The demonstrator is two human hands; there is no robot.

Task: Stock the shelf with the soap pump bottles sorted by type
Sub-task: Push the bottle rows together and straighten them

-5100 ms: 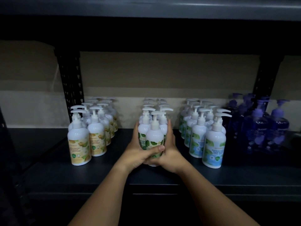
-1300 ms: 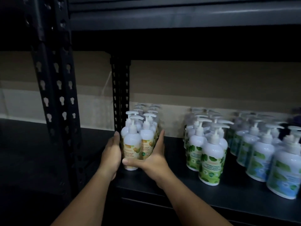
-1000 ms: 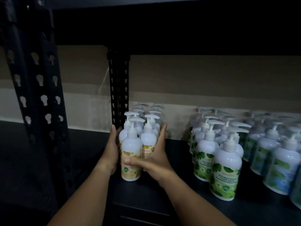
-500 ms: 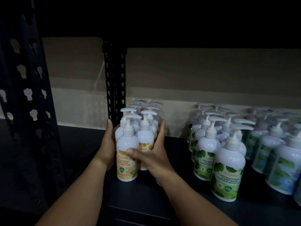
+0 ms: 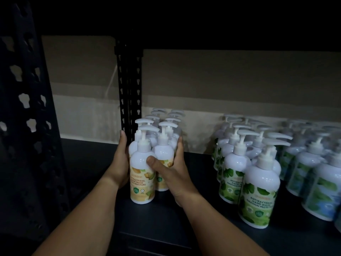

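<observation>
- Left hand (image 5: 120, 164): fingers straight, flat against the 9 o'clock side of the yellow-label bottles (image 5: 142, 174). Pressing, not wrapping.
- Right hand (image 5: 170, 171): fingers straight up the 3 o'clock side, thumb laid across the front bottle's shoulder. Same squeeze from the other side.
- Yellow block stands on the shelf (image 5: 147, 222), left end, just right of the rear upright post (image 5: 130, 93).
- Doing it well, my read: keep palms low on the bodies, not the pumps; equal pressure both sides; slide the block back as one unit, front labels square to the edge. Front-left bottle sits forward of its neighbour, so nudge it in line.
- Tip risk: tall bottles, push low.
- Counts: yellow, two columns, about five pump heads deep; rear ones blur, exact count unclear.
- Green-label bottles (image 5: 258, 196) at 3 o'clock, well apart: two columns, about four deep.
- Blue-label bottles (image 5: 317, 191) beyond, cropped: cannot count.
</observation>
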